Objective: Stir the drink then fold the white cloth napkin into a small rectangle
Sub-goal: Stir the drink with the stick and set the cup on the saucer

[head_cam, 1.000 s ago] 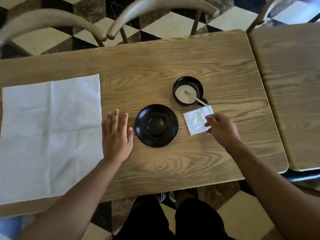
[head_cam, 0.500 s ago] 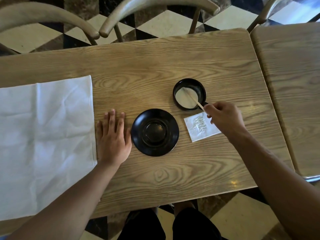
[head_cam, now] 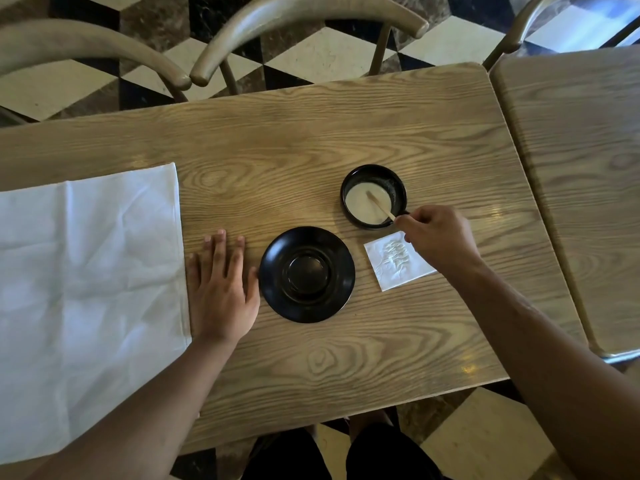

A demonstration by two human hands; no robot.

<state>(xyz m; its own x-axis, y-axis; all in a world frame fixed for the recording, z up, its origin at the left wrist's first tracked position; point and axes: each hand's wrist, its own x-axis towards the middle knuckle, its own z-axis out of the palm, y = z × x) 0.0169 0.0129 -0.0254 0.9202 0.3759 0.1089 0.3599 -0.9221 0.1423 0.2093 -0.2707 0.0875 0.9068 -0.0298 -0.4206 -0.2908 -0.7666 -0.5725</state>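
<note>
A black cup (head_cam: pixel 373 175) with a pale milky drink stands on the wooden table (head_cam: pixel 311 140). A thin wooden stir stick (head_cam: pixel 379 203) leans in the drink. My right hand (head_cam: pixel 438 239) pinches the stick's near end at the cup's rim. My left hand (head_cam: pixel 221 289) lies flat and open on the table, between the black saucer (head_cam: pixel 306 274) and the white cloth napkin (head_cam: pixel 86 282). The cloth napkin is spread out flat at the left, its left part out of frame.
A small embossed paper napkin (head_cam: pixel 393 261) lies right of the saucer, partly under my right hand. A second table (head_cam: pixel 581 174) abuts on the right. Curved chair backs (head_cam: pixel 304 22) stand beyond the far edge.
My right hand rose from the paper napkin to the cup and took hold of the stir stick's end. My left hand stayed flat on the table.
</note>
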